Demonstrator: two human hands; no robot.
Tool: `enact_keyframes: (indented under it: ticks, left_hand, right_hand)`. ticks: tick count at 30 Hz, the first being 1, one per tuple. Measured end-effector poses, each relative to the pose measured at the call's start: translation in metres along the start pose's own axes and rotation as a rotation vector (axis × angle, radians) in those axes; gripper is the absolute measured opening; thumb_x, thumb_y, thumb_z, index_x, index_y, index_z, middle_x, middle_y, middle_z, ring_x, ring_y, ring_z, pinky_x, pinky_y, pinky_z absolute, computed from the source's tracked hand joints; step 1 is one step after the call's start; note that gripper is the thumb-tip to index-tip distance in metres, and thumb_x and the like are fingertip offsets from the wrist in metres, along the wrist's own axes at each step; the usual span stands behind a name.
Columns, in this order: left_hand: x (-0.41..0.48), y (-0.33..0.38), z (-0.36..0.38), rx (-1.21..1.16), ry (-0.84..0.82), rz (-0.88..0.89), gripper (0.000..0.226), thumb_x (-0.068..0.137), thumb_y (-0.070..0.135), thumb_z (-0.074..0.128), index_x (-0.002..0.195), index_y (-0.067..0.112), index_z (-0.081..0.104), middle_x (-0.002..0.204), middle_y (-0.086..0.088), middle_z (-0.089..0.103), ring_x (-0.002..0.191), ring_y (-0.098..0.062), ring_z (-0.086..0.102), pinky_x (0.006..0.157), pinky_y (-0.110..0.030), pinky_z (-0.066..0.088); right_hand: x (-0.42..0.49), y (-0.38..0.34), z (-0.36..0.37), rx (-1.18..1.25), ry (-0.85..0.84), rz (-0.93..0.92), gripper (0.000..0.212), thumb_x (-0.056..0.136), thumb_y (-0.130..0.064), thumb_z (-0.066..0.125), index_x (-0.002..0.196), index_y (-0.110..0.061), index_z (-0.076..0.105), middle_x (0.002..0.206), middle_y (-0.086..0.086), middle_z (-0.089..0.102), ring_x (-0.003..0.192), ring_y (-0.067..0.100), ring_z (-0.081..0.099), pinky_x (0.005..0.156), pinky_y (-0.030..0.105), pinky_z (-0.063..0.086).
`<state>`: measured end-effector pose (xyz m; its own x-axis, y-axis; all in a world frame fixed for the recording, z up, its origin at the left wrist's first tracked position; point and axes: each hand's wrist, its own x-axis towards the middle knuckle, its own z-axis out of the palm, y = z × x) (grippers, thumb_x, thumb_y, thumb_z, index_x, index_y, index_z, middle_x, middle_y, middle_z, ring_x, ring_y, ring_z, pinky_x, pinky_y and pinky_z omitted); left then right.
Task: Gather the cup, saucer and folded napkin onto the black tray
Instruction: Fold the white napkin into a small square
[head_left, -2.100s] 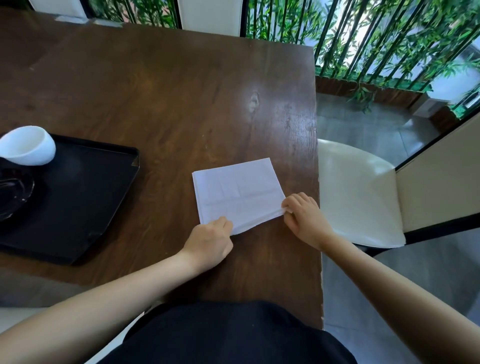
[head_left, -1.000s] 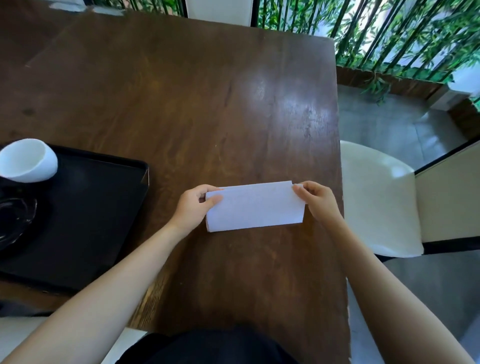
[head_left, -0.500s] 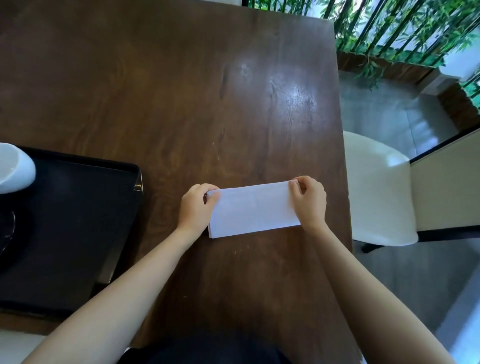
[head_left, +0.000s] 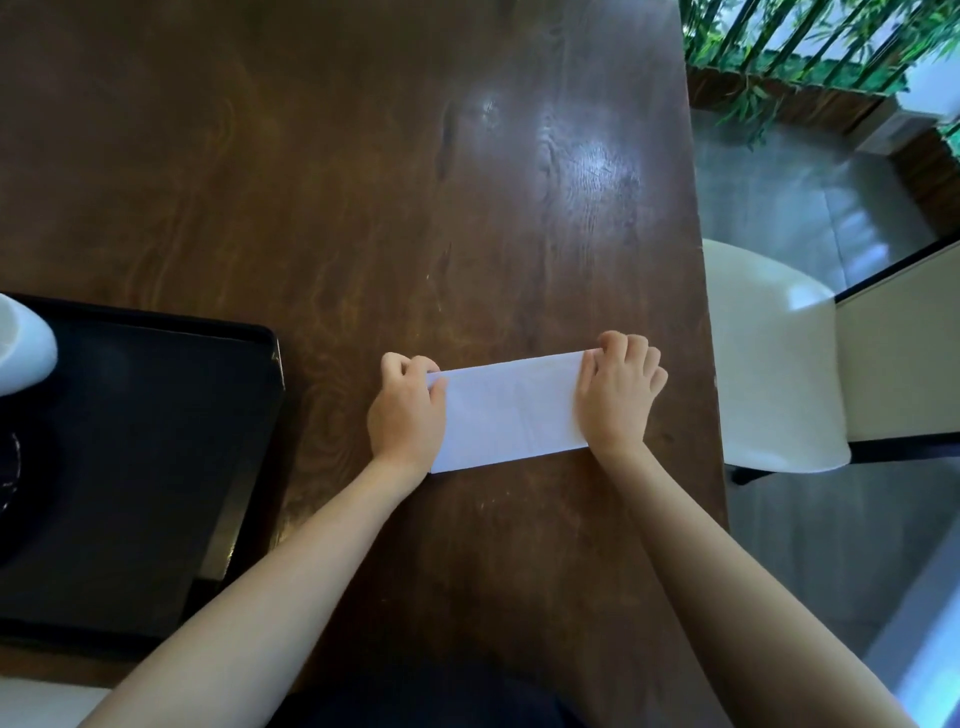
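Observation:
A white napkin, folded into a long rectangle, lies flat on the brown wooden table. My left hand pinches its left end and my right hand presses and grips its right end. The black tray sits to the left on the table. A white cup stands on the tray at the frame's left edge, only partly in view. A dark glass saucer lies just below the cup, mostly cut off.
The table's right edge runs close beside my right hand. A cream chair seat stands to the right of the table over a grey floor. Bamboo plants fill the far right corner.
The napkin went from an open square to a folded strip. Both hands moved to its two ends, and the right hand now curls over the right end.

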<state>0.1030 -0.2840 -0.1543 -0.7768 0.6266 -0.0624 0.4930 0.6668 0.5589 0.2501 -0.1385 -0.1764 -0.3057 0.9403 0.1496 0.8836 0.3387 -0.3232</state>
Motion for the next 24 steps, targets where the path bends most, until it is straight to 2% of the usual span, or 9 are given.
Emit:
enact_keyframes:
  ticks: [3,5,7,9,11,12,17,21,24]
  left_hand:
    - [-0.006,0.009,-0.001,0.113,0.121,0.106,0.021,0.085,0.013,0.059,0.105,0.007,0.058,0.109,-0.014,0.05,0.076,-0.029,0.059,0.057,-0.031,0.043]
    - [-0.019,0.019,0.008,0.197,0.204,0.296,0.025,0.081,0.008,0.06,0.107,0.008,0.06,0.111,-0.015,0.058,0.088,-0.03,0.059,0.072,-0.038,0.049]
    - [-0.032,0.025,0.021,0.262,0.147,0.408,0.033,0.087,0.012,0.051,0.12,0.008,0.057,0.126,-0.015,0.058,0.111,-0.032,0.056,0.093,-0.044,0.045]
    - [-0.035,0.022,0.032,0.359,-0.026,0.359,0.044,0.097,0.022,0.035,0.138,0.007,0.039,0.146,-0.014,0.04,0.136,-0.029,0.035,0.113,-0.048,0.024]
    - [-0.033,0.013,0.041,0.455,-0.133,0.276,0.052,0.1,0.03,0.017,0.147,0.008,0.015,0.156,-0.013,0.015,0.145,-0.026,0.009,0.117,-0.045,0.001]
    - [-0.032,0.01,0.043,0.481,-0.139,0.262,0.054,0.099,0.032,0.011,0.147,0.007,0.009,0.157,-0.013,0.01,0.145,-0.025,0.004,0.117,-0.043,-0.003]
    - [-0.032,0.007,0.047,0.54,-0.117,0.241,0.059,0.093,0.038,-0.005,0.146,0.012,-0.001,0.158,-0.007,0.004,0.146,-0.021,0.001,0.117,-0.046,-0.001]
    - [-0.031,0.006,0.047,0.532,-0.132,0.225,0.059,0.095,0.041,0.002,0.147,0.013,-0.001,0.158,-0.007,0.005,0.146,-0.02,0.002,0.118,-0.048,0.003]
    - [-0.03,0.005,0.046,0.547,-0.126,0.213,0.065,0.092,0.045,-0.004,0.148,0.013,0.002,0.158,-0.007,0.006,0.146,-0.021,0.003,0.118,-0.047,0.003]
  right_hand:
    - [-0.002,-0.01,-0.006,0.023,0.011,-0.125,0.033,0.094,-0.015,0.04,0.124,-0.008,0.054,0.13,0.012,0.054,0.121,0.031,0.047,0.104,0.043,0.029]
    - [-0.011,-0.022,-0.009,0.166,-0.042,-0.364,0.039,0.093,-0.01,0.037,0.128,-0.004,0.053,0.137,0.013,0.052,0.128,0.032,0.046,0.11,0.045,0.027]
    - [-0.026,-0.03,-0.006,0.171,-0.226,-0.646,0.046,0.094,-0.016,0.03,0.137,-0.005,0.045,0.146,0.012,0.043,0.138,0.029,0.035,0.116,0.046,0.019]
    - [-0.035,-0.031,0.002,0.016,-0.39,-0.765,0.05,0.099,-0.026,0.024,0.145,-0.009,0.03,0.155,0.007,0.027,0.146,0.023,0.015,0.12,0.042,0.005]
    - [-0.037,-0.026,0.009,-0.091,-0.428,-0.755,0.052,0.101,-0.033,0.02,0.149,-0.014,0.019,0.158,0.004,0.016,0.147,0.017,0.0,0.12,0.039,-0.004]
    - [-0.037,-0.024,0.012,-0.129,-0.419,-0.754,0.052,0.101,-0.035,0.018,0.149,-0.015,0.015,0.159,0.003,0.013,0.146,0.015,-0.004,0.12,0.038,-0.005]
    - [-0.036,-0.021,0.018,-0.163,-0.415,-0.759,0.055,0.099,-0.041,0.014,0.149,-0.02,0.008,0.159,-0.001,0.009,0.146,0.014,-0.003,0.12,0.038,-0.004]
    - [-0.024,-0.003,0.011,-0.177,-0.404,-0.71,0.059,0.097,-0.043,0.016,0.15,-0.018,0.011,0.159,0.0,0.011,0.147,0.015,0.002,0.12,0.039,-0.001]
    - [-0.014,0.015,0.002,-0.221,-0.386,-0.671,0.058,0.098,-0.043,0.015,0.15,-0.017,0.011,0.159,0.0,0.01,0.147,0.015,0.001,0.12,0.04,-0.004]
